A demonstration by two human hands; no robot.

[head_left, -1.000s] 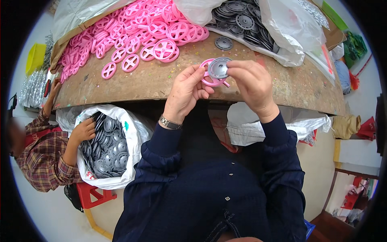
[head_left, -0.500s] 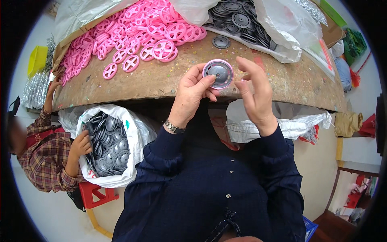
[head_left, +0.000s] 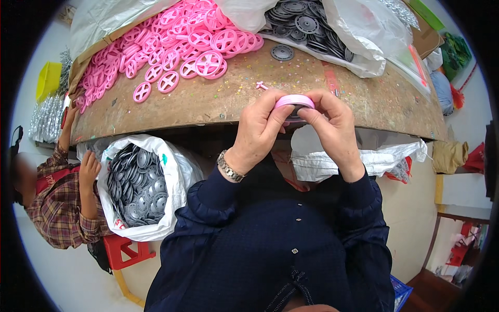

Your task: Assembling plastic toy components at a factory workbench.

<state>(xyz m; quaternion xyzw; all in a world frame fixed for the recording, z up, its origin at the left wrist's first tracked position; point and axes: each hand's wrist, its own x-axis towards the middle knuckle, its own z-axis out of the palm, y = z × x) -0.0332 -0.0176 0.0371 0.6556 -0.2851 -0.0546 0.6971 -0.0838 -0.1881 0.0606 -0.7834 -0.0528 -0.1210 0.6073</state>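
Between my two hands, at the table's front edge, is a pink plastic wheel (head_left: 294,100) with a dark grey disc (head_left: 296,110) set against its face. The wheel is tilted so that its pink rim shows along the top. My left hand (head_left: 258,126) grips its left side, the thumb against the disc. On the right side my right hand (head_left: 334,126) does the same, its thumb also on the disc. My fingers hide much of both parts. Just beyond my left hand a small pink plastic piece (head_left: 261,85) lies on the table.
Pink spoked wheels (head_left: 169,60) are heaped at the table's (head_left: 171,112) far left. Grey discs (head_left: 306,24) spill from a white bag farther back; a loose disc (head_left: 282,52) lies in front. A white sack (head_left: 174,200) of grey discs stands at left, beside a co-worker (head_left: 62,208).
My right hand has come in from the right and closed on the wheel. The wheel has tipped from face-up to nearly edge-on. The co-worker's hand has lifted off the sack's discs.
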